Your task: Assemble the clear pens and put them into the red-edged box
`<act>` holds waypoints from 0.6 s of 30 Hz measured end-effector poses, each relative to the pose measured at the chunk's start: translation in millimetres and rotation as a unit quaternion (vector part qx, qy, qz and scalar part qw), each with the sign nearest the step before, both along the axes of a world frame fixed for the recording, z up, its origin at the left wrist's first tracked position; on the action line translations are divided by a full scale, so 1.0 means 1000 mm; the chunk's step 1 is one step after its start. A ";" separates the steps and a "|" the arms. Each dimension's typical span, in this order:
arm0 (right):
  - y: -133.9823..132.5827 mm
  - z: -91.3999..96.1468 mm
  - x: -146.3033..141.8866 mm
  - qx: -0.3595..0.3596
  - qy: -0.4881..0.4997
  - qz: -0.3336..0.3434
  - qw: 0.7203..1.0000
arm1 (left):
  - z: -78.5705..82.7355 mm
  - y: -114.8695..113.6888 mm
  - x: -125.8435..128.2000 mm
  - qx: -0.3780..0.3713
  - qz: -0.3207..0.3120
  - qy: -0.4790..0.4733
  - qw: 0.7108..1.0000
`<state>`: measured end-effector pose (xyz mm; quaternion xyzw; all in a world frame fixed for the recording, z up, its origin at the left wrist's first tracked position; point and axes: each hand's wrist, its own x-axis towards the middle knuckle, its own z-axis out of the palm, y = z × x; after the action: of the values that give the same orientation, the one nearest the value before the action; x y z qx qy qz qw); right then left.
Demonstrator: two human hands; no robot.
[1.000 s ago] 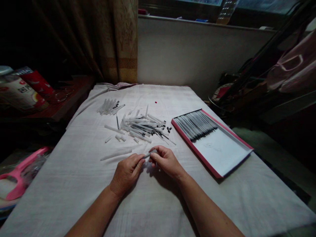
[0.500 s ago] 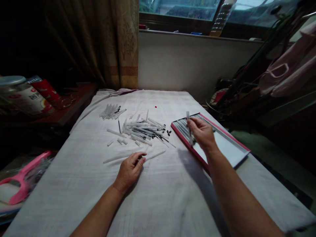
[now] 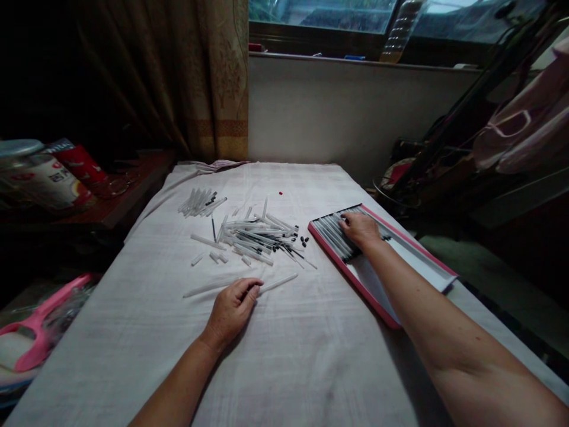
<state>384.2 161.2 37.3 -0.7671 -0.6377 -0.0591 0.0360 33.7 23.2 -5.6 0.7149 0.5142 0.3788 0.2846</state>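
My left hand (image 3: 231, 309) rests on the white cloth (image 3: 284, 356) with thumb and forefinger closed on the end of a clear pen tube (image 3: 279, 283). A second clear tube (image 3: 202, 290) lies just to its left. My right hand (image 3: 359, 229) reaches out to the red-rimmed tray (image 3: 338, 261). It lies knuckles-up on the row of finished pens (image 3: 331, 232), fingers bent down over one pen among them. Between the hands is a loose pile of pen parts (image 3: 253, 234), with small black caps (image 3: 304, 240) beside it.
A small bundle of tubes (image 3: 200, 201) and a red bead (image 3: 280, 193) lie farther back on the cloth. Jars (image 3: 35, 178) stand on a dark side table at the left, a pink plastic item (image 3: 40, 323) lies below them. Bags and clutter crowd the right side.
My right hand left the left hand, carried a pen to the tray and now lies low on the row of pens. The left hand stayed put with a clear tube.
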 end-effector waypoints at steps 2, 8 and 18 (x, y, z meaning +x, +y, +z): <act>0.002 0.000 0.000 -0.005 -0.006 0.003 1.000 | 0.000 0.000 0.000 -0.001 0.000 -0.003 1.000; -0.004 0.009 -0.013 0.018 -0.017 -0.002 1.000 | 0.002 0.000 0.001 0.001 -0.003 -0.010 1.000; -0.020 0.006 -0.104 -0.001 0.019 0.193 0.981 | 0.000 0.002 0.000 -0.045 0.015 -0.066 0.997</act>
<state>279.7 140.9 42.9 -0.6303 -0.7733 -0.0356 0.0585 34.2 24.7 -5.5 0.6667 0.5217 0.4062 0.3440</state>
